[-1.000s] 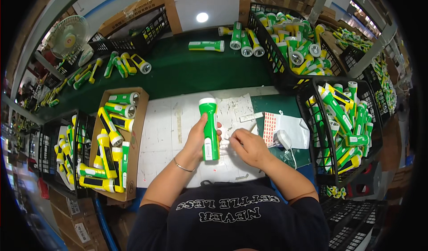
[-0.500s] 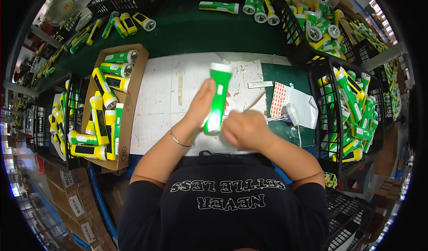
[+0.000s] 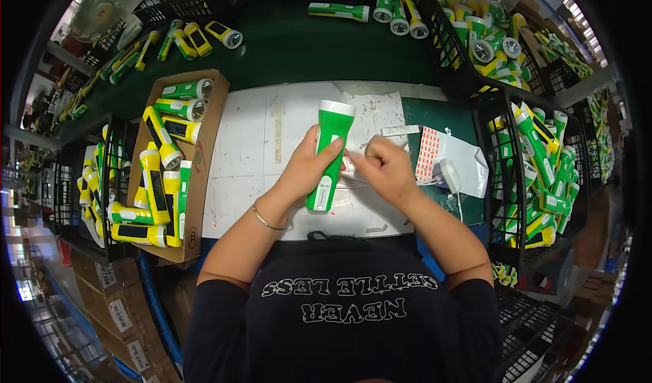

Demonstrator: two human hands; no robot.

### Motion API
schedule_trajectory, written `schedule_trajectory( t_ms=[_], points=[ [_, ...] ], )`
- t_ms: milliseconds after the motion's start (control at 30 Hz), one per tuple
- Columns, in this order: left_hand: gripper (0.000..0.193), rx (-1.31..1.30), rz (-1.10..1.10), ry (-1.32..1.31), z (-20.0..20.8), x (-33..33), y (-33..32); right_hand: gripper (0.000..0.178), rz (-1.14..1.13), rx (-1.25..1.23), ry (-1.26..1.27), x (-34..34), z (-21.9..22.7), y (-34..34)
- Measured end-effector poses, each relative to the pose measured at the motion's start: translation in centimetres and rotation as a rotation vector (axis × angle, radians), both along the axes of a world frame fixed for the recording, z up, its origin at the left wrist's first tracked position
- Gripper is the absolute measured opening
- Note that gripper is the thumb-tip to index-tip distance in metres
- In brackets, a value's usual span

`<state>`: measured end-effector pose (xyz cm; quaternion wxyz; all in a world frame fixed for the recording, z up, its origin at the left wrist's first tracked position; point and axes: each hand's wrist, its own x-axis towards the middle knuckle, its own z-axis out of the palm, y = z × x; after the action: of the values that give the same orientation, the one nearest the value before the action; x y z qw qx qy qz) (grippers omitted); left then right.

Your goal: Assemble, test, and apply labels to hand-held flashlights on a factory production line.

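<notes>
Above the white sheet on the table, my left hand (image 3: pixel 309 165) is wrapped round a green flashlight (image 3: pixel 331 137). Its white head points away from me, and its tail end tilts toward me. The thumb lies across the body by a white button. Just right of the flashlight is my right hand (image 3: pixel 388 171), its fingers curled in and partly blurred. Whether anything is in those fingers is hidden. Thin white cable (image 3: pixel 360 181) shows on the table beneath that hand. To the right, a white plug-like block (image 3: pixel 449 176) lies on a white bag (image 3: pixel 468 159).
At left, a cardboard box (image 3: pixel 216 111) holds green and yellow flashlights, with a black crate (image 3: pixel 62 193) beyond it. Black crates (image 3: pixel 519 179) full of flashlights line the right. More flashlights (image 3: pixel 399 17) stand along the far side. A sheet of red stickers (image 3: pixel 428 152) lies near the plug-like block.
My right hand has moved up and away from the flashlight's tail end to beside its middle. My left thumb has come down across the flashlight's body, and the left grip stays.
</notes>
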<state>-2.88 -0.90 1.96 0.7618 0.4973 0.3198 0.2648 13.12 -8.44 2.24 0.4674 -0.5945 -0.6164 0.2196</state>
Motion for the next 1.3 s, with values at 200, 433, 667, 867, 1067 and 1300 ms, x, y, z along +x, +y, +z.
schedule_trajectory(
  t_ms=[200,433,667,867,1067,1300],
  points=[
    [0.048,0.683,-0.142,0.414,1.1,-1.5,-0.7,0.045,0.105,-0.441,0.156,2.9,4.2,1.8],
    [0.038,1.052,-0.34,0.767,3.7,-5.7,0.5,0.064,0.312,-0.463,0.212,4.6,3.8,0.9],
    [0.037,0.96,-0.509,0.784,4.7,-7.2,1.1,0.065,0.365,-0.45,0.32,4.2,2.9,1.1],
    [0.052,0.482,-0.298,0.485,0.0,-6.1,1.8,0.04,0.198,-0.296,0.147,0.9,-2.5,2.0],
    [0.052,0.303,-0.107,0.406,-2.0,-5.7,1.3,0.022,0.089,-0.277,-0.454,-2.7,-4.9,1.6],
    [0.05,0.331,0.026,0.405,-3.0,-5.3,1.2,0.015,0.103,-0.306,-0.069,-1.4,-3.4,1.5]
  ],
)
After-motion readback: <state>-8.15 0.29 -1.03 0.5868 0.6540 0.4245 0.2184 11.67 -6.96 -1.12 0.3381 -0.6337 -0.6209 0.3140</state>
